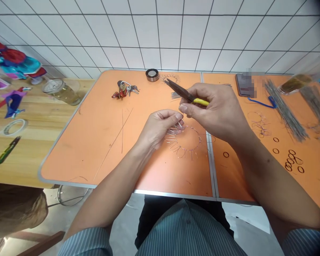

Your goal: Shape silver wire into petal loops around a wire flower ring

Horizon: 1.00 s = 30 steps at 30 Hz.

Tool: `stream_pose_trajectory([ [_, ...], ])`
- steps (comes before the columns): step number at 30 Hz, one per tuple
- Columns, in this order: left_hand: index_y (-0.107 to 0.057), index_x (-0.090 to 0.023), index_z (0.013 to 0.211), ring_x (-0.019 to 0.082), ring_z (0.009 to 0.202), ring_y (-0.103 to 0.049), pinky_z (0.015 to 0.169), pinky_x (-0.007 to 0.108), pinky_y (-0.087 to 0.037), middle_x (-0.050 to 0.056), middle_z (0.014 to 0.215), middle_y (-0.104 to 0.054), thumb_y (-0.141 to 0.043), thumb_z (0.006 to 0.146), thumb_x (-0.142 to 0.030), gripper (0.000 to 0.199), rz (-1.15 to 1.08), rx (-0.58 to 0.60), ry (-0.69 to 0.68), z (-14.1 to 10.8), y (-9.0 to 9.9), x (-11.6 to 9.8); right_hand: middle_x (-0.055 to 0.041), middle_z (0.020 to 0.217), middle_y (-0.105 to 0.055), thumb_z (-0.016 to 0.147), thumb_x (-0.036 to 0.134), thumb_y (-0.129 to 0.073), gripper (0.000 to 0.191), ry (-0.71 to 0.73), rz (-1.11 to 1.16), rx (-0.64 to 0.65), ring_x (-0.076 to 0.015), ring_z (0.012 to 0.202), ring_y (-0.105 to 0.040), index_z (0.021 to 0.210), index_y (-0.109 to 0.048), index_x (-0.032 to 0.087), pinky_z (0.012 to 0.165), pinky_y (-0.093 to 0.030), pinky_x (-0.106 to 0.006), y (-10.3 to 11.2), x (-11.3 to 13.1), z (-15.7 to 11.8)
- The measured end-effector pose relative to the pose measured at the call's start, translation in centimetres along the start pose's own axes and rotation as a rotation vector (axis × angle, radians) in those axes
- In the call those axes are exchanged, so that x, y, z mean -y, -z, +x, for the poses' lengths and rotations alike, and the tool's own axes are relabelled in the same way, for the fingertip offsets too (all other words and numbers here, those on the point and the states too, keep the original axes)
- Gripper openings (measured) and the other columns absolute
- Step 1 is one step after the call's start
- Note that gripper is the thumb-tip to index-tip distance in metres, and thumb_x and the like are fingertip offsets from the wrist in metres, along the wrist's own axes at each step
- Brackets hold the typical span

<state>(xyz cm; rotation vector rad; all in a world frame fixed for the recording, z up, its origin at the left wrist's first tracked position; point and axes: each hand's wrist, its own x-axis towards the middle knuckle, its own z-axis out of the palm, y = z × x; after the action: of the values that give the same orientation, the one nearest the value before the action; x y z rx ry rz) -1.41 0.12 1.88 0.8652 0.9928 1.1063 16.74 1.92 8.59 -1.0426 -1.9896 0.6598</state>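
Observation:
Between the thumb and fingers of my left hand (162, 126) is the edge of a thin wire ring (190, 149) with many short wire prongs sticking outward. The ring hangs just above the orange tabletop, or touches it; I cannot tell which. My right hand (212, 106) is closed around pliers (180, 89) with dark jaws and yellow handles, their tip pointing up and left. Its thumb and forefinger come close to a wire end at my left fingertips; whether they pinch it is hard to see.
Keys (128, 88), a tape roll (152, 74) and another wire ring (170, 77) lie at the back. To the right are a phone (242, 85), a wire bundle (286, 112) and several small dark rings (290, 161). A lidded jar (61, 91) and a cutter (8, 150) lie left.

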Motion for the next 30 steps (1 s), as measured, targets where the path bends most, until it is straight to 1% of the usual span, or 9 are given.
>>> stream_pose_trajectory([
  [4,-0.078,-0.016,0.082,0.016,0.071,-0.076,0.067,0.027,-0.062,0.006,0.079,-0.079,-0.101,0.074,-0.046,0.038,-0.011,0.012,0.012,0.0,0.1,0.1,0.0001,0.082,-0.071,0.097,0.029,-0.082,0.014,0.007,0.076,-0.106,-0.0204,0.08,-0.066,0.088,-0.072,0.025,0.074,-0.057,-0.037,-0.4,0.0,0.1],
  [8,-0.079,-0.016,0.083,0.015,0.073,-0.076,0.067,0.026,-0.062,0.006,0.083,-0.08,-0.098,0.078,-0.043,0.034,-0.009,0.02,-0.005,-0.2,0.1,0.2,0.001,0.085,-0.073,0.096,0.024,-0.084,0.014,0.001,0.278,-0.249,-0.0153,0.07,-0.067,0.089,-0.072,0.025,0.069,-0.059,-0.033,-0.4,-0.5,0.3],
  [10,-0.079,-0.016,0.082,0.015,0.073,-0.076,0.067,0.025,-0.061,0.006,0.083,-0.08,-0.096,0.079,-0.043,0.032,-0.002,0.027,-0.017,-0.3,0.0,0.1,0.001,0.086,-0.073,0.096,0.027,-0.087,0.015,-0.015,0.384,-0.252,-0.014,0.068,-0.067,0.09,-0.073,0.025,0.067,-0.061,-0.032,-0.3,-1.1,0.5],
  [12,-0.078,-0.016,0.081,0.014,0.073,-0.075,0.067,0.025,-0.06,0.006,0.083,-0.08,-0.095,0.08,-0.043,0.031,0.009,0.03,-0.022,-0.5,-0.2,-0.1,0.0009,0.085,-0.073,0.095,0.038,-0.091,0.021,-0.047,0.456,-0.239,-0.014,0.07,-0.067,0.091,-0.073,0.026,0.067,-0.063,-0.032,-0.1,-1.7,0.7],
  [14,-0.078,-0.016,0.08,0.014,0.072,-0.074,0.068,0.025,-0.059,0.006,0.082,-0.079,-0.095,0.078,-0.044,0.033,0.026,0.029,-0.018,-0.6,-0.3,-0.3,0.0008,0.086,-0.073,0.091,0.047,-0.095,0.029,-0.083,0.511,-0.23,-0.0142,0.071,-0.067,0.091,-0.073,0.028,0.066,-0.062,-0.031,0.1,-2.1,1.0],
  [17,-0.078,-0.017,0.079,0.015,0.071,-0.073,0.068,0.026,-0.058,0.006,0.079,-0.078,-0.094,0.076,-0.042,0.031,0.069,0.046,-0.004,-0.5,-0.4,-0.2,0.0008,0.086,-0.073,0.085,0.053,-0.098,0.037,-0.118,0.572,-0.216,-0.0135,0.07,-0.066,0.09,-0.072,0.028,0.062,-0.06,-0.028,0.2,-2.4,1.3],
  [23,-0.075,-0.017,0.071,0.013,0.066,-0.065,0.066,0.026,-0.051,0.003,0.07,-0.072,-0.079,0.08,-0.026,0.013,0.258,0.086,-0.087,0.1,-0.2,0.6,0.0039,0.082,-0.07,0.074,0.059,-0.103,0.051,-0.164,0.708,-0.186,-0.0104,0.064,-0.063,0.09,-0.067,0.027,0.059,-0.059,-0.025,0.3,-2.3,1.7],
  [27,-0.075,-0.017,0.073,0.013,0.064,-0.063,0.066,0.027,-0.049,0.003,0.069,-0.072,-0.076,0.079,-0.026,0.012,0.295,0.091,-0.094,0.2,-0.2,0.9,0.0059,0.078,-0.07,0.069,0.053,-0.107,0.054,-0.185,0.794,-0.18,-0.008,0.061,-0.062,0.089,-0.065,0.026,0.057,-0.057,-0.02,0.6,-2.6,1.9],
  [30,-0.074,-0.017,0.073,0.014,0.064,-0.063,0.066,0.027,-0.049,0.003,0.07,-0.073,-0.076,0.079,-0.028,0.013,0.3,0.087,-0.088,0.3,-0.2,1.0,0.0067,0.079,-0.069,0.07,0.051,-0.107,0.054,-0.183,0.828,-0.168,-0.0074,0.061,-0.062,0.09,-0.064,0.026,0.058,-0.057,-0.019,0.8,-3.0,1.9],
])
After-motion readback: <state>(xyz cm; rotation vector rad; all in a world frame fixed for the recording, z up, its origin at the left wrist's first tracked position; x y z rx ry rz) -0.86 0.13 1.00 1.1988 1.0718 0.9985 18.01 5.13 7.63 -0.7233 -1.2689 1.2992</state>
